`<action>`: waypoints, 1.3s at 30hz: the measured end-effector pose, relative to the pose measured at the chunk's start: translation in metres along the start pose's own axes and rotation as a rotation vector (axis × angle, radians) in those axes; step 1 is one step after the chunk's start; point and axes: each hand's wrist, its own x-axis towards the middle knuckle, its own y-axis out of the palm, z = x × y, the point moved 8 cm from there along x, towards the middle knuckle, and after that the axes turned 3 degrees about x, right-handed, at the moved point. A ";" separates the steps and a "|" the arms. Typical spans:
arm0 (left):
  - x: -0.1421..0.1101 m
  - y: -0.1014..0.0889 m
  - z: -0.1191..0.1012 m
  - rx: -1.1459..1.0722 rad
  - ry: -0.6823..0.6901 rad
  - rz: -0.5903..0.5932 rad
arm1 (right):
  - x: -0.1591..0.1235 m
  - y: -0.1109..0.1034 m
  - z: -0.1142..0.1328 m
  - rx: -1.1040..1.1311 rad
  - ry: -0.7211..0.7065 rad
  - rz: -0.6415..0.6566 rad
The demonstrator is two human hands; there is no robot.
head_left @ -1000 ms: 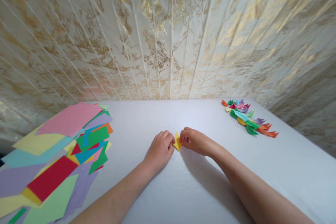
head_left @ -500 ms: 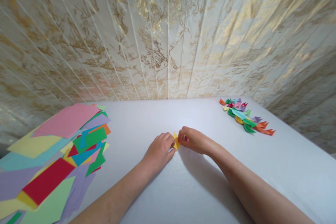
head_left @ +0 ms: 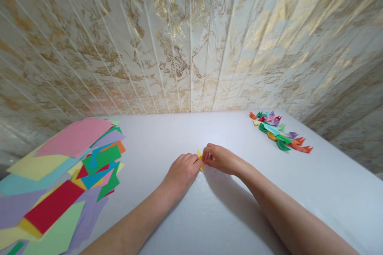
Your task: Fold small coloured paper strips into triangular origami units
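A small folded yellow paper piece (head_left: pixel 200 157) sits between my two hands on the white table (head_left: pixel 209 215), mostly covered by fingertips. My left hand (head_left: pixel 182 171) is curled, its fingers pinching the left side of the paper. My right hand (head_left: pixel 220 158) is curled too, pinching the paper's right side. Both hands rest low on the table near its middle.
A loose pile of coloured paper sheets and cut rectangles (head_left: pixel 60 175) covers the table's left side. A heap of small folded coloured paper pieces (head_left: pixel 279 133) lies at the far right. A gold-marbled panelled wall (head_left: pixel 191 40) stands behind the table.
My hands have drawn closer together, and the yellow paper is folded narrower, with less of it showing between the fingers.
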 end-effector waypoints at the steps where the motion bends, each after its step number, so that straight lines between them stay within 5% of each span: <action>1: 0.000 0.000 0.000 0.008 0.004 0.000 | 0.000 0.000 0.000 0.003 -0.004 -0.003; 13: -0.001 0.000 -0.002 0.032 0.031 -0.072 | 0.000 0.000 -0.001 0.007 0.012 -0.008; 39: 0.001 0.001 -0.001 -0.002 -0.011 -0.019 | 0.001 0.000 -0.001 -0.007 0.022 -0.008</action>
